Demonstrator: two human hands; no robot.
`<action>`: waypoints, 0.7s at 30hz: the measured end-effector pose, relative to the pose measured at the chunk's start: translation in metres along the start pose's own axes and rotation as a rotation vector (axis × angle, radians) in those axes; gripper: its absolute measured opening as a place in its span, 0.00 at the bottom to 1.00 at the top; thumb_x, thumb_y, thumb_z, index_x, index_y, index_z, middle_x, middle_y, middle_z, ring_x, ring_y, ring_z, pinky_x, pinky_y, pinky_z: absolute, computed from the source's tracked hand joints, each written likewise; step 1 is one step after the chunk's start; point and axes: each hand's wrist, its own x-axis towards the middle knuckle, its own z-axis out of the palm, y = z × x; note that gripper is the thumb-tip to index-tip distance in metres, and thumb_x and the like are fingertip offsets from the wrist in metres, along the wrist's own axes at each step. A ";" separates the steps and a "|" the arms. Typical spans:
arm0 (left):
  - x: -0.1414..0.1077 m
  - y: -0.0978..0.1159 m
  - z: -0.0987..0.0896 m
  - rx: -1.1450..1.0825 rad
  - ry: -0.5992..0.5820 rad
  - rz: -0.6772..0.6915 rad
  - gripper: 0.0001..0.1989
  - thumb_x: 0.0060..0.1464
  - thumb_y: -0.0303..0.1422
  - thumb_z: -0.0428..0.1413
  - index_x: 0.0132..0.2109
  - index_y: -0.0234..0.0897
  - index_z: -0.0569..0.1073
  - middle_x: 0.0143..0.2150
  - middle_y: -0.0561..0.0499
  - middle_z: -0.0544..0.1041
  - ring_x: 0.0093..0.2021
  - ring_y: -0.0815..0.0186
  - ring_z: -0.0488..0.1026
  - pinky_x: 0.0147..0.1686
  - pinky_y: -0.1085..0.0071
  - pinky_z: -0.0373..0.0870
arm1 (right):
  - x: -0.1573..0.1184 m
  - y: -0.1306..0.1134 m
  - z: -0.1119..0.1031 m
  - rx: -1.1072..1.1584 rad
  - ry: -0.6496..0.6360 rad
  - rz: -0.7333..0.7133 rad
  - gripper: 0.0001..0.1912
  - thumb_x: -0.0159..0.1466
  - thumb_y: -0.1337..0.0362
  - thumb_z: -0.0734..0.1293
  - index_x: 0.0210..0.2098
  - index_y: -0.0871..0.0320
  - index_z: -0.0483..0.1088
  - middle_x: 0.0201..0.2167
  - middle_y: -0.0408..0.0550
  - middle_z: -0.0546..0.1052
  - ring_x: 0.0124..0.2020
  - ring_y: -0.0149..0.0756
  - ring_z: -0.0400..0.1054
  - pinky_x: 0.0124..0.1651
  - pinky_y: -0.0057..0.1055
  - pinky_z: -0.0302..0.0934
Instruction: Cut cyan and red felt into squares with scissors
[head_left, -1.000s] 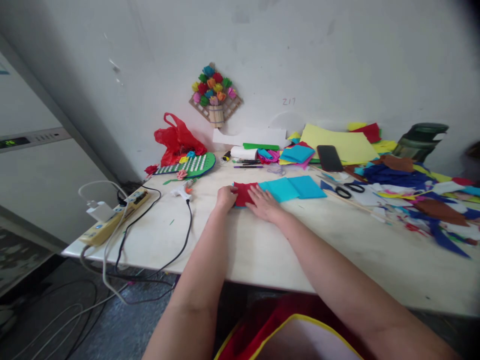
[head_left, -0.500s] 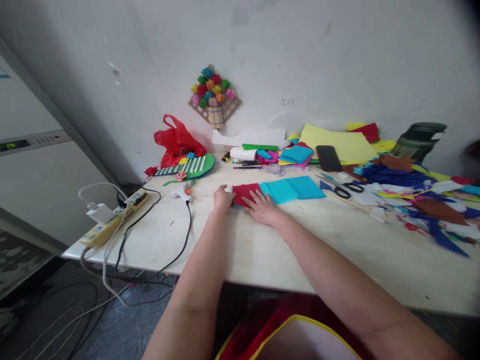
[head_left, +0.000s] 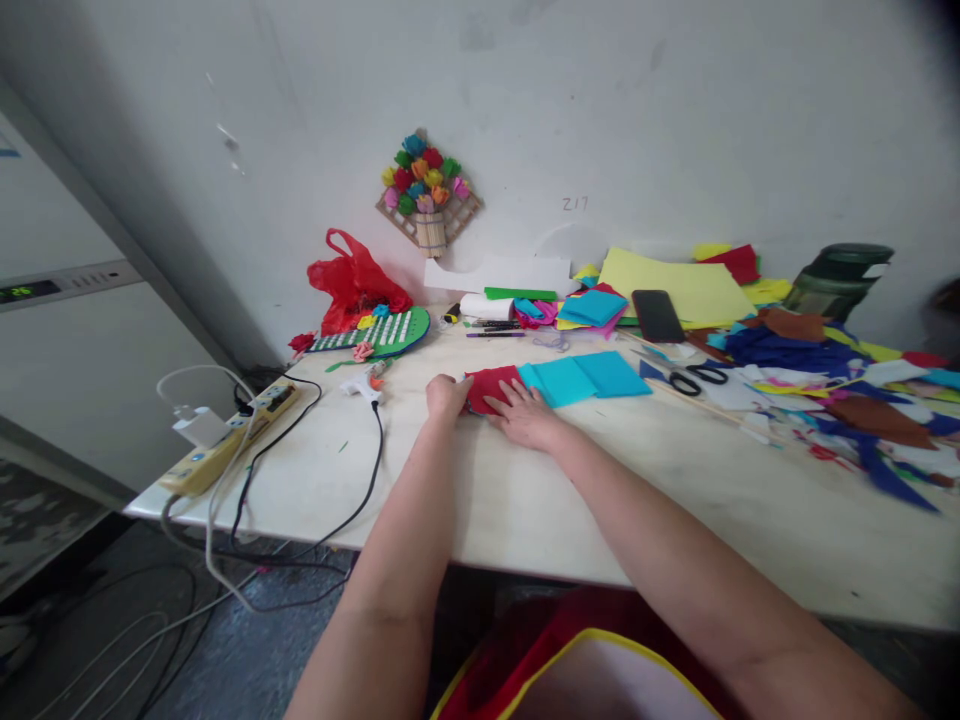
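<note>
Plain deep red is being shown by the small sheet (head_left: 489, 384), while bright turquoise is being displayed by the folded strip (head_left: 581, 380). White, touched with orange, is being carried by the glue gun (head_left: 361, 386). The green panel (head_left: 417, 328) is being crossed by rows of white bars, and the red garment (head_left: 517, 670) is being edged in yellow.

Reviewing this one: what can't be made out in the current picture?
All in the head view:
- Red sheet: partly covered by the right hand.
- Left hand: whether it grips the sheet's edge; too small to tell.
- Bottle: base hidden behind scraps.
- Dark object: cut off by the right edge.
</note>
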 end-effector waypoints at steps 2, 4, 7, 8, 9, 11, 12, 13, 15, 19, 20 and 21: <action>-0.001 0.004 -0.002 0.000 -0.076 -0.050 0.19 0.47 0.42 0.55 0.36 0.28 0.75 0.28 0.40 0.77 0.25 0.60 0.75 0.22 0.72 0.67 | -0.001 0.000 -0.001 0.000 -0.005 0.002 0.31 0.64 0.45 0.43 0.64 0.46 0.45 0.67 0.47 0.38 0.66 0.44 0.26 0.62 0.47 0.27; -0.003 0.008 -0.004 0.022 -0.100 -0.082 0.18 0.46 0.43 0.55 0.31 0.28 0.75 0.26 0.40 0.77 0.22 0.60 0.74 0.20 0.72 0.66 | -0.002 0.000 -0.001 0.001 -0.007 0.003 0.32 0.64 0.45 0.42 0.64 0.46 0.44 0.67 0.47 0.38 0.66 0.44 0.26 0.62 0.47 0.27; -0.005 0.014 -0.007 0.080 -0.112 -0.078 0.19 0.46 0.44 0.55 0.28 0.29 0.75 0.25 0.39 0.76 0.22 0.60 0.74 0.19 0.73 0.65 | -0.002 -0.001 -0.002 0.002 -0.007 -0.002 0.33 0.64 0.44 0.42 0.64 0.47 0.44 0.67 0.48 0.38 0.66 0.45 0.27 0.62 0.47 0.27; -0.005 0.015 -0.007 0.093 -0.120 -0.073 0.19 0.46 0.45 0.55 0.28 0.29 0.75 0.25 0.39 0.76 0.22 0.60 0.74 0.18 0.72 0.65 | -0.003 -0.001 -0.002 0.003 -0.008 -0.004 0.33 0.64 0.44 0.42 0.64 0.47 0.45 0.67 0.48 0.38 0.66 0.45 0.27 0.62 0.47 0.27; -0.005 0.016 -0.007 0.101 -0.129 -0.070 0.20 0.46 0.45 0.55 0.27 0.29 0.74 0.25 0.39 0.76 0.22 0.60 0.74 0.18 0.72 0.65 | -0.003 -0.001 -0.002 0.003 -0.009 -0.004 0.33 0.64 0.44 0.42 0.64 0.47 0.44 0.67 0.48 0.38 0.66 0.45 0.27 0.62 0.47 0.27; -0.004 0.016 -0.007 0.101 -0.143 -0.073 0.20 0.47 0.45 0.54 0.27 0.29 0.74 0.25 0.39 0.76 0.22 0.60 0.73 0.18 0.72 0.65 | -0.003 -0.001 -0.003 0.003 -0.012 -0.004 0.33 0.64 0.44 0.42 0.64 0.47 0.44 0.67 0.48 0.38 0.66 0.44 0.27 0.62 0.47 0.26; -0.003 0.016 -0.007 0.102 -0.147 -0.077 0.19 0.46 0.45 0.54 0.27 0.29 0.74 0.26 0.39 0.76 0.22 0.60 0.73 0.18 0.72 0.65 | -0.003 -0.001 -0.003 0.003 -0.013 -0.002 0.33 0.64 0.44 0.42 0.64 0.47 0.44 0.67 0.48 0.38 0.66 0.44 0.27 0.62 0.47 0.26; -0.003 0.015 -0.007 0.103 -0.150 -0.079 0.18 0.46 0.44 0.55 0.27 0.29 0.74 0.26 0.39 0.76 0.22 0.60 0.73 0.18 0.72 0.64 | -0.003 -0.001 -0.003 0.002 -0.014 0.001 0.33 0.64 0.44 0.42 0.64 0.47 0.44 0.67 0.48 0.38 0.66 0.44 0.27 0.62 0.47 0.26; -0.002 0.013 -0.006 0.097 -0.155 -0.076 0.16 0.44 0.41 0.56 0.28 0.29 0.73 0.27 0.39 0.77 0.22 0.61 0.73 0.18 0.72 0.65 | -0.003 -0.001 -0.003 -0.002 -0.019 0.004 0.33 0.64 0.44 0.42 0.64 0.48 0.44 0.67 0.48 0.38 0.66 0.44 0.27 0.62 0.46 0.26; 0.000 0.006 -0.002 0.082 -0.141 -0.030 0.13 0.43 0.39 0.58 0.30 0.31 0.73 0.29 0.41 0.77 0.26 0.59 0.75 0.22 0.72 0.66 | -0.003 -0.002 -0.003 -0.002 -0.022 0.003 0.32 0.64 0.45 0.42 0.64 0.47 0.44 0.67 0.47 0.38 0.66 0.43 0.26 0.62 0.46 0.26; 0.001 0.004 -0.001 0.078 -0.121 -0.019 0.13 0.43 0.38 0.58 0.31 0.32 0.73 0.29 0.41 0.77 0.27 0.59 0.75 0.24 0.72 0.66 | -0.003 -0.002 -0.003 -0.001 -0.019 0.003 0.32 0.64 0.45 0.42 0.64 0.48 0.44 0.67 0.47 0.38 0.66 0.43 0.27 0.62 0.46 0.26; 0.002 0.002 0.001 0.076 -0.090 -0.010 0.14 0.42 0.38 0.59 0.34 0.32 0.73 0.31 0.41 0.77 0.30 0.59 0.75 0.26 0.72 0.67 | -0.004 -0.002 -0.003 -0.001 -0.016 0.003 0.32 0.64 0.45 0.42 0.64 0.48 0.44 0.67 0.47 0.38 0.66 0.43 0.27 0.62 0.46 0.26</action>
